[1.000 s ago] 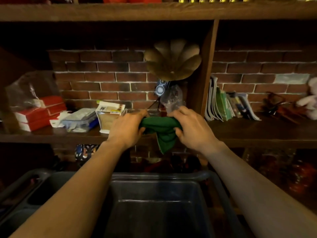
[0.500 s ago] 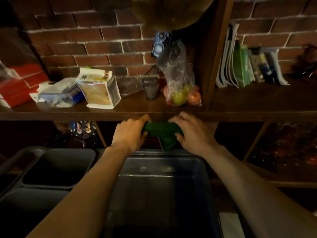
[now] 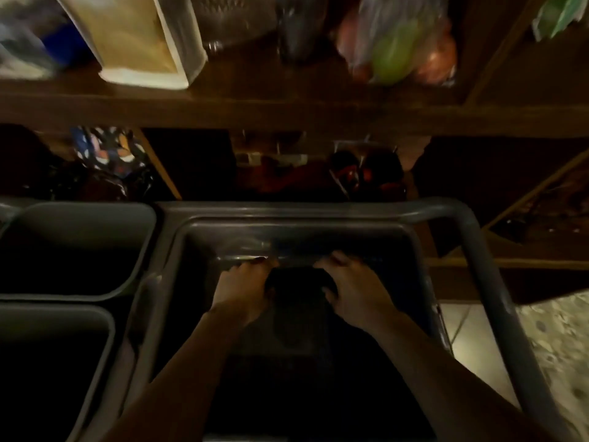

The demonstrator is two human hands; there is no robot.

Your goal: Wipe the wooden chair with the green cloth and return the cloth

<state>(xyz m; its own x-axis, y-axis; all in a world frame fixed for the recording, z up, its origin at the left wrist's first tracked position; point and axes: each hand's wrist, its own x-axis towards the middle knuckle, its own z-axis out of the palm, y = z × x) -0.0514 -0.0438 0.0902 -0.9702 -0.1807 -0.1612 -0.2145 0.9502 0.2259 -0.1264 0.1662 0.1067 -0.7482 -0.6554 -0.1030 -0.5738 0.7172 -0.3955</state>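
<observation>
Both forearms look bare, with no sleeves, left grip (image 3: 243, 291) and right grip (image 3: 355, 287) seemingly ungloved.

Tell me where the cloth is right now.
In the head view, the cloth is low and centre, held between the left hand and right hand inside the large grey bin, below the shelf.

Both hands inside big bin (image 3: 478, 250), near its far wall: left hand (image 3: 242, 291) left of cloth (image 3: 298, 288), right hand (image 3: 353, 288) right of it. Two smaller bins (image 3: 140, 250) left of it. Shelf (image 3: 287, 110) behind and above, carton (image 3: 143, 39) left, bagged fruit (image 3: 398, 43) right.
</observation>
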